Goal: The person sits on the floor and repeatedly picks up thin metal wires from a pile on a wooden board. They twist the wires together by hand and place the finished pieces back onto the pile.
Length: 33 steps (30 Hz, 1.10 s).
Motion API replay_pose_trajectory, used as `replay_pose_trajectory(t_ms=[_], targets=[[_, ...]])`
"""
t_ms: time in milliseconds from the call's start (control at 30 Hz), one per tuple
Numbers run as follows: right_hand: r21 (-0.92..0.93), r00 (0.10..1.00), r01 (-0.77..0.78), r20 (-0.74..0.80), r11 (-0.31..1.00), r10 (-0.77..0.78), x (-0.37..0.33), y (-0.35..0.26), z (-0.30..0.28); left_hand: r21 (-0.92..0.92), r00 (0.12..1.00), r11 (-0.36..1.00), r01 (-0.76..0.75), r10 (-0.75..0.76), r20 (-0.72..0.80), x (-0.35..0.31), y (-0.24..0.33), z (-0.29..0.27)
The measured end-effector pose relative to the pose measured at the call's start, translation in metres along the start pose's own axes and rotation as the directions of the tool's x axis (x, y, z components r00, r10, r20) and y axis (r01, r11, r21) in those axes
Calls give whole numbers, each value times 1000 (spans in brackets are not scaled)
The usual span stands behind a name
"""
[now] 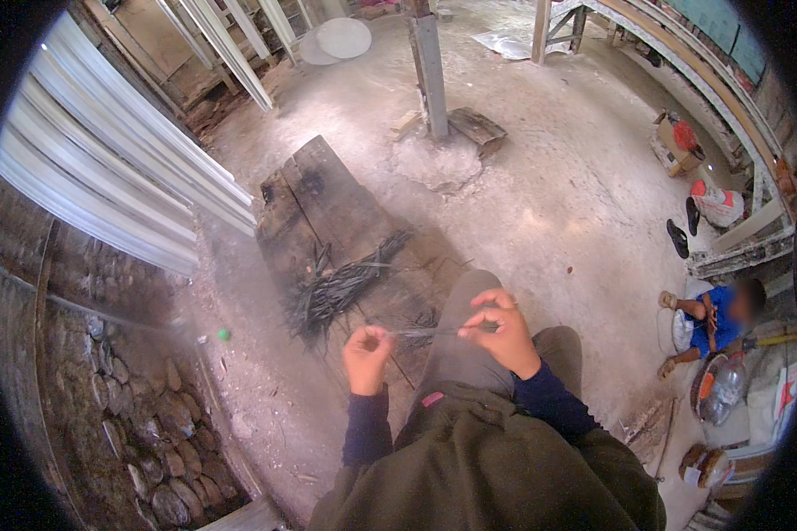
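Slanting down the upper left, long white ridged panels point(124, 150) are seen, with flat brown oval pieces point(171, 506) spread below them. To their right, a small round green object point(224, 334) is set on the pale, dusty floor point(584, 186). Next, a tangled bundle of thin black strips point(350, 288) is laid across a dark brown wooden plank worktop point(328, 212). Near it, a narrow, thin greyish strip point(425, 332) is held stretched between the two hands. Its left end is pinched by the left hand point(366, 361), thumb and forefinger closed together. Its right end is gripped between thumb and forefinger of the right hand point(505, 343), the other fingers point(496, 299) being raised and loosely spread. At far right, black sandals point(677, 239) and a seated person in blue point(731, 319) are seen.
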State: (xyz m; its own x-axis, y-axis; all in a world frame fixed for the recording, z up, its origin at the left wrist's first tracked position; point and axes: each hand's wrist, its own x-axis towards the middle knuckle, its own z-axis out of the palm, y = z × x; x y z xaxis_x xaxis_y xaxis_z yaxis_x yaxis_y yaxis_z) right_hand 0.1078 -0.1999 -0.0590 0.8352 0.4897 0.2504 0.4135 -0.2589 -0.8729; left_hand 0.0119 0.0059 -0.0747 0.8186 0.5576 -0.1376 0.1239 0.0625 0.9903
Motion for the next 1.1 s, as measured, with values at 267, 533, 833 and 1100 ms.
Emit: replay_pose_trajectory(t_ms=[267,533,833,1100], targets=[[683,753,-599,659,418,1,-4,-28,7,-59,998,997,54,-56,-40,10,-17,4],[754,849,-514,515,409,119,-8,-12,8,106,980,990,98,-114,162,-2,5,21],[155,983,-176,-20,972,181,-1,11,16,-45,659,998,36,9,752,-22,4,15],[-57,986,-99,-138,993,90,0,13,6,140,921,984,-107,45,388,-7,-3,-3]])
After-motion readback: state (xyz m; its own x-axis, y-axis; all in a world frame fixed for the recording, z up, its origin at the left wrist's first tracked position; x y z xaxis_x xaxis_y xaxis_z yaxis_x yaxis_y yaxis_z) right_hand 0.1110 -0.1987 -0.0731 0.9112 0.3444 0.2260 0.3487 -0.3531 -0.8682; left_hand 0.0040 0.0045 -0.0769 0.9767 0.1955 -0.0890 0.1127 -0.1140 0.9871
